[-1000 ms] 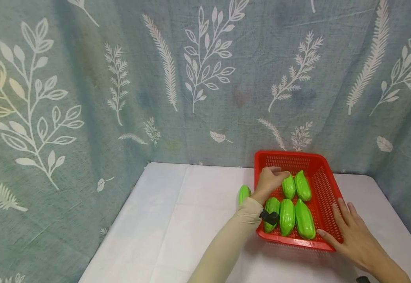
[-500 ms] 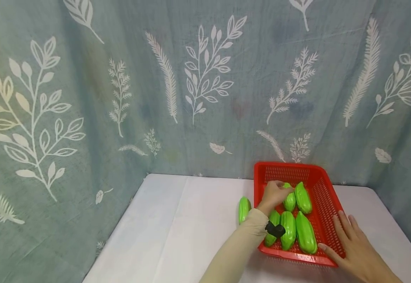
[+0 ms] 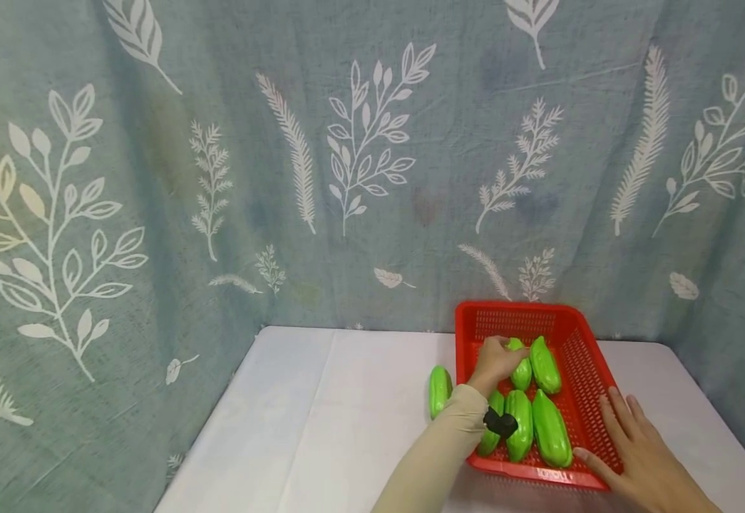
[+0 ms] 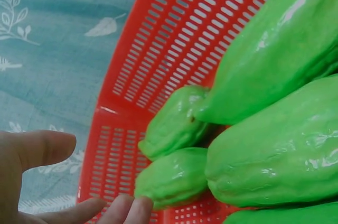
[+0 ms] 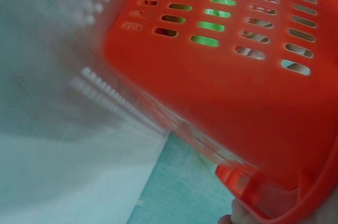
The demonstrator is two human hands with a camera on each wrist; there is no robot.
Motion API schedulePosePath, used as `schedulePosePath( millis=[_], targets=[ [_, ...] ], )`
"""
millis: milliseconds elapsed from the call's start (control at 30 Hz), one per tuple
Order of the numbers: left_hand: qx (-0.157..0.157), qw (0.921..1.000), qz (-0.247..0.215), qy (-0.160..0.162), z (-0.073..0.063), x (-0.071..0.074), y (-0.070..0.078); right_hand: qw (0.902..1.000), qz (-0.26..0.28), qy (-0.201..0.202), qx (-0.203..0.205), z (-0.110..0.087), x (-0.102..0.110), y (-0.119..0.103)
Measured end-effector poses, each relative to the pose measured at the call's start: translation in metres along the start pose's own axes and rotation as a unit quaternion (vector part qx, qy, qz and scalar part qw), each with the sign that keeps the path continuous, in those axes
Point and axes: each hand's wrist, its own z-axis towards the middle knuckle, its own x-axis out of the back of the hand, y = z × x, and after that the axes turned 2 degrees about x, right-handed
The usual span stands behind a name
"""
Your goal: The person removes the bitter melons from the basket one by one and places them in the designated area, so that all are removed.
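Gourds [image 3: 550, 431] in the red basket [image 3: 520, 307] look light, stiff and slick, so I'd grip one mid-body, my left hand [image 3: 497, 360] beside them, thumb and fingers parted, my right hand [image 3: 643, 454] spread on the basket's side.

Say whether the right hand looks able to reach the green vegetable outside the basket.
Probably not easily: the red basket and left forearm lie between the right hand and that green vegetable.

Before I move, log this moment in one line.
left hand: at green vegetable in red basket; right hand: resting on basket; outside: loose green vegetable on table
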Motion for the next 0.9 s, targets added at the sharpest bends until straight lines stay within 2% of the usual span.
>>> schedulePosePath(
  millis=[333,600,900],
  targets=[
    [0.023,0.9996,-0.001,-0.015,-0.0023,-0.0028,-0.0060,0.9999,0.001,-0.012,-0.012,-0.0036,-0.0053,0.0008],
    [0.017,0.9995,0.025,-0.010,-0.0001,-0.0060,-0.0075,0.9998,0.000,-0.012,-0.014,-0.0033,-0.0048,-0.0008],
    [0.028,0.9964,0.078,-0.018,0.0014,-0.0054,-0.0095,0.9997,0.000,-0.018,-0.018,-0.0038,-0.0046,-0.0034]
  ],
)
